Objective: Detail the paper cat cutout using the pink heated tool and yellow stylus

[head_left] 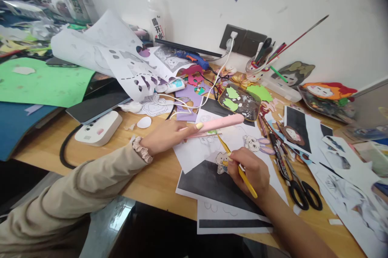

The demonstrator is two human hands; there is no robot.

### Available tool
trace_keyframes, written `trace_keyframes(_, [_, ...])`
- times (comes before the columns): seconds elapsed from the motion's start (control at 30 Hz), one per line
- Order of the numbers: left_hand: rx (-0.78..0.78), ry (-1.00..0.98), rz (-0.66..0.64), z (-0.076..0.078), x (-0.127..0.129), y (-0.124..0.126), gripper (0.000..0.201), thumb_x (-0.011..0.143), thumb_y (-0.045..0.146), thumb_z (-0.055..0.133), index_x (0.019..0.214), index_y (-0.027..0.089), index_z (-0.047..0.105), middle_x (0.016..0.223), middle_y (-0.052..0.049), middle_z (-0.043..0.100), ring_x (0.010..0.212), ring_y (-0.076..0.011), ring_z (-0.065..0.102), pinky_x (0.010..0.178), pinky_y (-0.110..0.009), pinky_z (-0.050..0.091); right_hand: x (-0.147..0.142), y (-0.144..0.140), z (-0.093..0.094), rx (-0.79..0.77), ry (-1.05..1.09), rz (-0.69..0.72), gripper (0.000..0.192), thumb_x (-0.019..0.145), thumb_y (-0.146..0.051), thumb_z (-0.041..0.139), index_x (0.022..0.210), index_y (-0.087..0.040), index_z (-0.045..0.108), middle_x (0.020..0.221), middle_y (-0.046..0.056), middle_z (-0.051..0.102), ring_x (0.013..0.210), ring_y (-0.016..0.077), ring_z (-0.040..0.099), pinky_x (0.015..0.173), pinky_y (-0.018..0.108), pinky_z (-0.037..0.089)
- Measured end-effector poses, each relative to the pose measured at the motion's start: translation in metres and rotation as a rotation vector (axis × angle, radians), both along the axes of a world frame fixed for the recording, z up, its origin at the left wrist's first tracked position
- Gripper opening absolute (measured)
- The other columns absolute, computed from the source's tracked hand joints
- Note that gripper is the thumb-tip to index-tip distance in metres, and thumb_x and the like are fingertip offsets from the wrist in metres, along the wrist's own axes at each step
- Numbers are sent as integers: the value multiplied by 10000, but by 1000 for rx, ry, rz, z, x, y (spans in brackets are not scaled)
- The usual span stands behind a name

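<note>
My left hand (169, 133) is wrapped round what looks like a pink hair straightener (224, 121), held above the sheets of paper with its rounded end pointing right. Yellow tweezers (247, 181) are pinched in my right hand (251, 169); their tip reaches up to the straightener's lower edge. A small green piece (212, 132) shows there, partly hidden under the pink arm. Close by my right fingers lies a cut-out drawn figure (222, 163), partly covered by them. A rabbit cut-out with purple ears (257, 144) rests on the white paper to the right.
Black-handled scissors (304, 195) and a marker (279, 157) lie on the right among paper scraps. Behind are a tray with green pieces (239, 102), a blue glue gun (194, 59) and white cables. A white box-shaped device (98, 128) and green sheet (45, 82) are left.
</note>
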State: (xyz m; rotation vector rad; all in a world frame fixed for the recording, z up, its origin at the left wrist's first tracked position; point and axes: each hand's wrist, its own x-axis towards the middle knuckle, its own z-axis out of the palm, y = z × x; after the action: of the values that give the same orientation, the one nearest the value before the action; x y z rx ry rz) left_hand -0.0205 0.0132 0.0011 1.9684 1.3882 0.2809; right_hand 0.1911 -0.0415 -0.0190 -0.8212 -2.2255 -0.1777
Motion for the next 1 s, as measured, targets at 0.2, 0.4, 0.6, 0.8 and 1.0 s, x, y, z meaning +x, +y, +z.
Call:
trace_keyframes(0.2, [-5, -25, -10, -1, 1, 0, 544, 746, 600, 177, 525, 170, 427, 484, 19, 432, 478, -104, 406, 475, -235, 250, 2, 0, -3, 1, -72, 32, 371, 655, 29, 432, 954, -169, 337, 562, -18, 463, 538, 111, 421, 487, 225, 380])
trace_keyframes(0.4, [-16, -31, -19, -2, 0, 0, 556, 745, 600, 176, 558, 177, 483, 493, 12, 460, 479, -111, 420, 469, -242, 250, 1, 0, -2, -14, -50, 39, 385, 650, 31, 437, 958, -175, 331, 592, -14, 467, 552, 110, 428, 488, 226, 387])
trace_keyframes(0.6, [-23, -53, -30, -3, 0, 0, 555, 746, 594, 186, 569, 175, 503, 510, 7, 479, 490, -110, 427, 483, -242, 268, -1, -2, -1, -19, -11, 68, 363, 657, 28, 426, 947, -171, 336, 581, -11, 461, 546, 110, 424, 480, 220, 378])
trace_keyframes(0.8, [-11, -48, -40, -4, -1, 0, 546, 753, 591, 182, 541, 171, 458, 486, 12, 457, 479, -104, 421, 473, -237, 265, -1, 0, -6, 0, -51, 83, 383, 638, 42, 443, 947, -157, 335, 542, -24, 450, 506, 101, 389, 455, 214, 354])
trace_keyframes(1.0, [-16, -59, -59, -6, -2, 1, 536, 761, 576, 195, 553, 165, 470, 505, 10, 480, 490, -101, 424, 470, -232, 262, -3, -1, -5, 22, -97, 112, 327, 663, 11, 440, 939, -141, 351, 546, -13, 453, 513, 98, 376, 459, 214, 344])
